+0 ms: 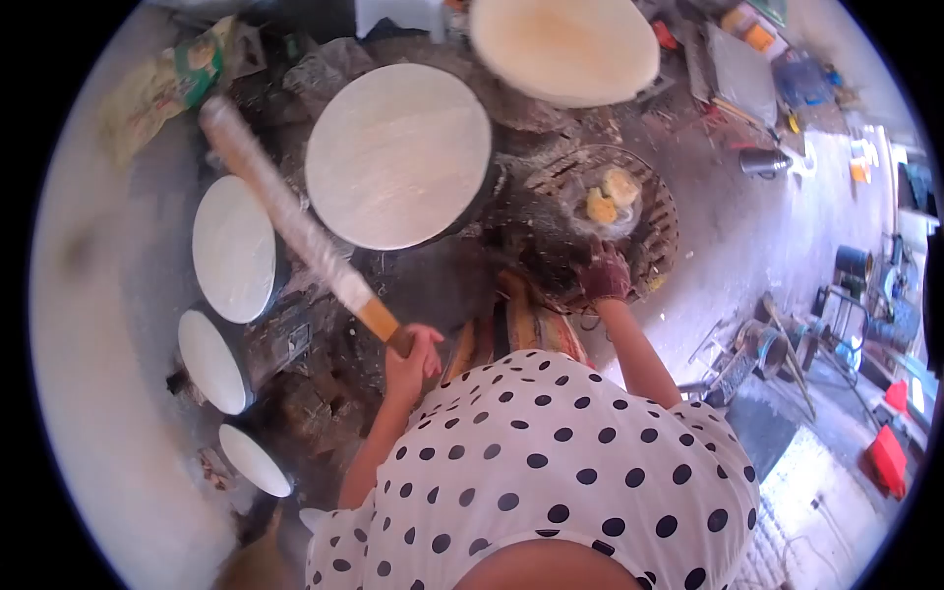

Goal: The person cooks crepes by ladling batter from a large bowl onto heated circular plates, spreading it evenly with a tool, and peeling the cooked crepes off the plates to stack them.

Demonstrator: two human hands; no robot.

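My left hand (417, 354) is closed around the brown wooden handle of a long paddle-like stick (285, 211). Its long whitish part points up and left, passing in front of a large pale round disc. A dark reddish glove covers my right hand (603, 273), which reaches over the near side of a round woven basket (669, 221). Its fingers look stretched out toward a clear plastic bag (615, 230) with yellowish lumps (619, 187) in it. Whether the fingertips touch the bag, I cannot tell.
Large pale discs stand around me: one ahead (398, 157), another farther back (565, 49), and several smaller-looking ones (234, 249) along the left. A metal flask (764, 161) stands at right. Stools and tools (767, 344) crowd the right side, near a red object (887, 460).
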